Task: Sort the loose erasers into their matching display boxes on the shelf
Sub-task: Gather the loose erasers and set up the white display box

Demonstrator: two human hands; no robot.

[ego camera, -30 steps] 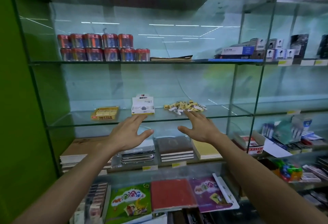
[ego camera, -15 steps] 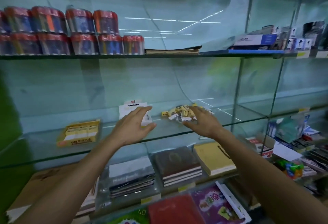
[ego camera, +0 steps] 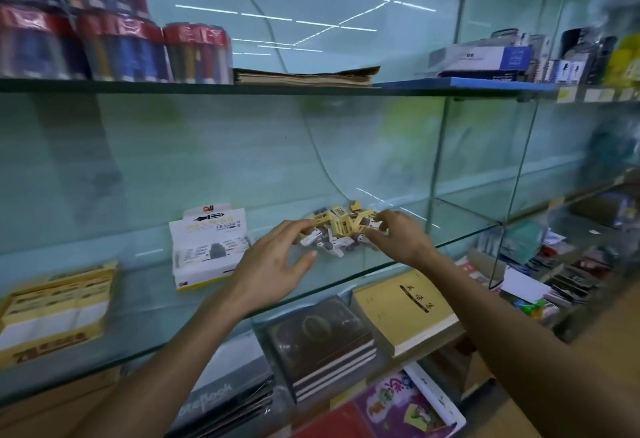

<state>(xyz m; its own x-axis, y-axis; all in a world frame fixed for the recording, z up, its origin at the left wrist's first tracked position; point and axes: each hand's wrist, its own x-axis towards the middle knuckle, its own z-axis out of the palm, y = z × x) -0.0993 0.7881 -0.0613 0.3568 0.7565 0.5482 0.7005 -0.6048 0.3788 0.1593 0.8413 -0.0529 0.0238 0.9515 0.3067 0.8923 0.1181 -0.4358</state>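
Note:
A heap of loose erasers [ego camera: 341, 229], yellow-sleeved and white-grey ones mixed, lies on the middle glass shelf [ego camera: 138, 302]. My left hand [ego camera: 273, 262] is at the heap's left edge, fingers spread, fingertips touching the nearest erasers. From the right, my right hand [ego camera: 398, 236] has its fingers curled into the heap around a yellow eraser; whether it grips one is unclear. A white display box [ego camera: 207, 247] labelled "ERASER" stands left of the heap. A yellow display box [ego camera: 52, 309] sits at the shelf's far left.
The shelf above holds red-topped tubs [ego camera: 121, 49], a flat brown stack [ego camera: 304, 75] and boxed goods [ego camera: 485, 59]. A vertical glass divider [ego camera: 438, 160] stands right of the heap. Under the glass lie a yellow notebook [ego camera: 405, 309] and dark notebooks [ego camera: 322, 344].
The view has closed in on the shelf. Both hands have moved forward from the shelf's front edge to the heap, the left one shifting right, away from the white box.

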